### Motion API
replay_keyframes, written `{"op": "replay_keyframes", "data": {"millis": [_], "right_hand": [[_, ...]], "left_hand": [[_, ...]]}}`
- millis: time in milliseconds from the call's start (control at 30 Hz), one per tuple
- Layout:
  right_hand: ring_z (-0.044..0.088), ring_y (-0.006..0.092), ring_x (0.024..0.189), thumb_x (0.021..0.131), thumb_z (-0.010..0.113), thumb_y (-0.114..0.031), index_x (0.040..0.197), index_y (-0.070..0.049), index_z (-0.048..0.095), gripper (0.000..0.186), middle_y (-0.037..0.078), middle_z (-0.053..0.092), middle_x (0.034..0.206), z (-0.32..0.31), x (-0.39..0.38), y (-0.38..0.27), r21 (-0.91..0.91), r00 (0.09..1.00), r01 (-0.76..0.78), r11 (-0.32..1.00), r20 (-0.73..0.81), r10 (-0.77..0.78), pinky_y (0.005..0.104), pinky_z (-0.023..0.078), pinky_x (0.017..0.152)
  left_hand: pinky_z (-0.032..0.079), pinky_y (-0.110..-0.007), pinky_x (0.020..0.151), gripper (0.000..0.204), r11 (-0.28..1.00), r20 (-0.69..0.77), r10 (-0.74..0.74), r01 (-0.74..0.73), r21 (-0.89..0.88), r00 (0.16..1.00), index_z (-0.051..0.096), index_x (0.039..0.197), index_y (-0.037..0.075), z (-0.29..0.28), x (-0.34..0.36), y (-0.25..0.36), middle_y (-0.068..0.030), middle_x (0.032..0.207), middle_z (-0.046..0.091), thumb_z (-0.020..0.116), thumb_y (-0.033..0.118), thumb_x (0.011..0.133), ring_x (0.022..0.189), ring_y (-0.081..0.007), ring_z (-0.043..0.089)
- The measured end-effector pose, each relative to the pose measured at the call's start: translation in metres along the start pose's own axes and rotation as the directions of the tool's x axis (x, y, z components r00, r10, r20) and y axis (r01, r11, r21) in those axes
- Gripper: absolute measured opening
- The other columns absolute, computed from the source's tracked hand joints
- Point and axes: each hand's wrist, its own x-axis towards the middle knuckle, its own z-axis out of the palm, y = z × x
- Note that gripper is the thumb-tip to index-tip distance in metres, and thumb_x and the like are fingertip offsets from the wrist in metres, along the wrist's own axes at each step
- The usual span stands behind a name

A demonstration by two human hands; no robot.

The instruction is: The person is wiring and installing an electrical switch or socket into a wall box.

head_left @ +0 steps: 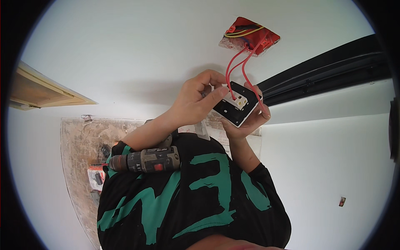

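Observation:
My right hand [246, 125] cradles a black switch plate [233, 109] from below, back side up, with a white terminal block [238, 100] on it. My left hand [196, 100] grips the plate's near edge, its thumb pressed beside the terminal block. A small grey part shows between its curled fingers, but I cannot tell what it is. Red wires [241, 66] run from the block up into a red wall box [250, 35] set in the white wall. A cordless drill [146, 160] is wedged between my left forearm and my black-and-green shirt.
A black rail [333, 66] crosses the wall at the right. A wooden frame [41, 91] juts in at the left. Below lies a stained board [79, 137] with a red-and-white box [96, 177] on it. A small red tag [342, 201] sits at the lower right.

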Motion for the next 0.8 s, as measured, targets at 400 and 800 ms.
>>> {"op": "replay_keyframes", "data": {"millis": [400, 800], "right_hand": [[0.046, 0.0352, 0.128, 0.058, 0.087, -0.021, 0.135, -0.017, 0.023, 0.100, 0.018, 0.039, 0.138, 0.002, -0.002, -0.007, 0.039, 0.992, -0.111, 0.993, -0.047, 0.113, 0.0485, 0.042, 0.107], [0.060, 0.0274, 0.099, 0.089, 0.062, -0.025, 0.123, -0.006, 0.050, 0.040, 0.016, 0.059, 0.115, -0.103, -0.159, 0.055, -0.419, 0.506, -0.791, 0.445, -0.042, 0.861, 0.0370, 0.048, 0.085]], "left_hand": [[0.046, -0.027, 0.079, 0.033, 0.916, 0.225, -0.159, 0.229, -0.330, 0.961, 0.048, 0.125, 0.005, 0.008, -0.005, -0.013, -0.0088, 0.105, 0.059, 0.060, 0.010, 0.094, 0.089, -0.0150, 0.057], [0.046, -0.026, 0.082, 0.030, 0.990, 0.172, -0.076, 0.095, -0.105, 0.982, 0.050, 0.123, 0.006, -0.005, -0.010, -0.006, -0.0060, 0.108, 0.059, 0.058, 0.006, 0.094, 0.092, -0.0140, 0.056]]}}
